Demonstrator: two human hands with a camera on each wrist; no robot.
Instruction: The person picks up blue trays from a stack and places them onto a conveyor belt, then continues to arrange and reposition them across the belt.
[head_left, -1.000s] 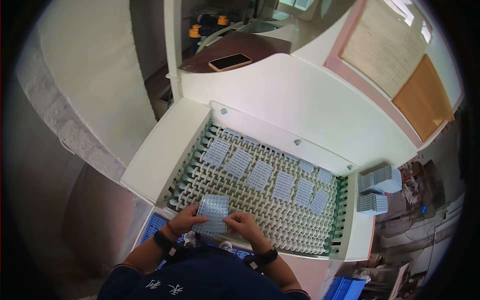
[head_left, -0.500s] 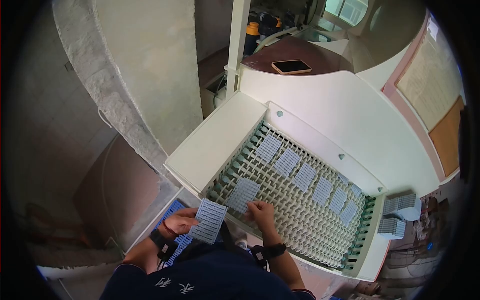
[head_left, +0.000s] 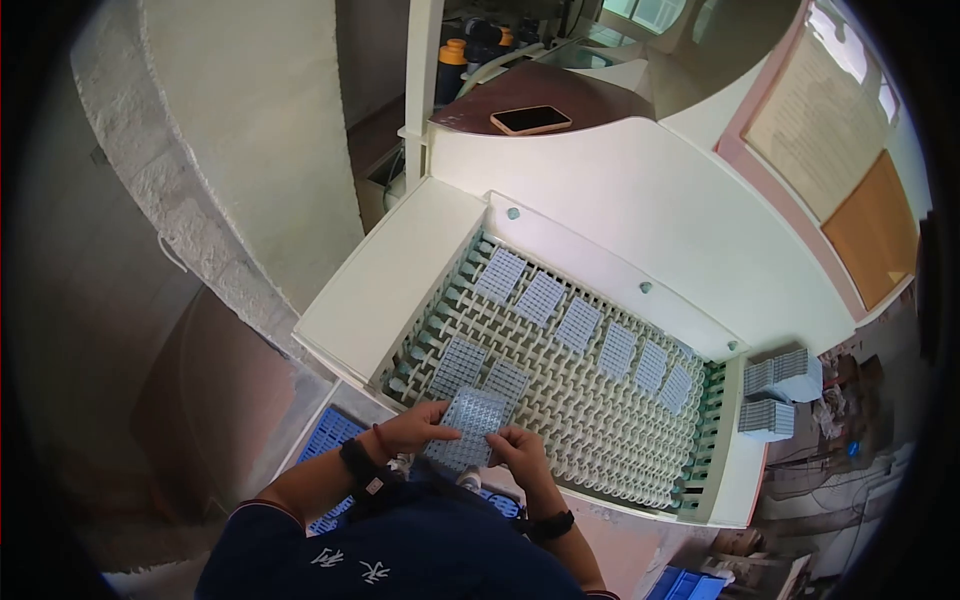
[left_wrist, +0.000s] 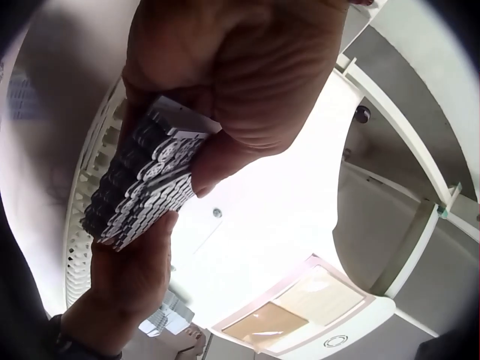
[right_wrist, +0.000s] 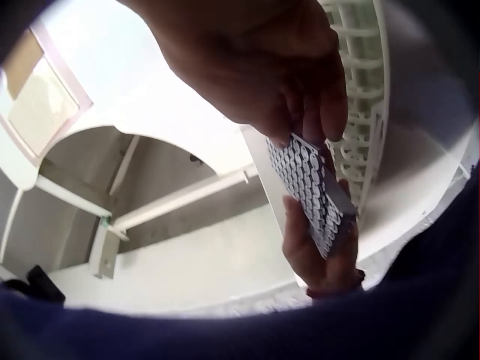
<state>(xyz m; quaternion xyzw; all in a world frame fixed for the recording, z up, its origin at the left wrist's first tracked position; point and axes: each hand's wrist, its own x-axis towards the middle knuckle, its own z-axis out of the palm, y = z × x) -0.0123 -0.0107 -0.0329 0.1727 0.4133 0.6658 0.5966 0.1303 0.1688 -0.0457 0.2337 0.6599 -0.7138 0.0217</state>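
My left hand [head_left: 412, 430] grips a stack of pale grey-blue gridded panels [head_left: 468, 418] by its left side, thumb on top. At the stack's right edge, my right hand [head_left: 522, 458] pinches with thumb and fingers. Rows of small rounded pieces cover the panels' face [left_wrist: 150, 180] in the left wrist view. The stack is held over the front edge of a bed of cream plastic rollers [head_left: 560, 430]. Just beyond it lie two single panels, one at the left [head_left: 459, 366] and one [head_left: 507, 380] partly hidden behind the stack.
Farther back, a row of several similar panels [head_left: 579, 325] lies across the rollers. More stacks [head_left: 768, 420] sit on the right ledge. White machine walls [head_left: 400, 265] enclose the bed. A phone [head_left: 531, 120] rests on the brown top behind. Blue crates [head_left: 685, 584] stand below.
A second ago the near rollers held no panels beside the stack. Half a second ago my right hand was at one panel there; now two lie there, and that hand is back at the stack.
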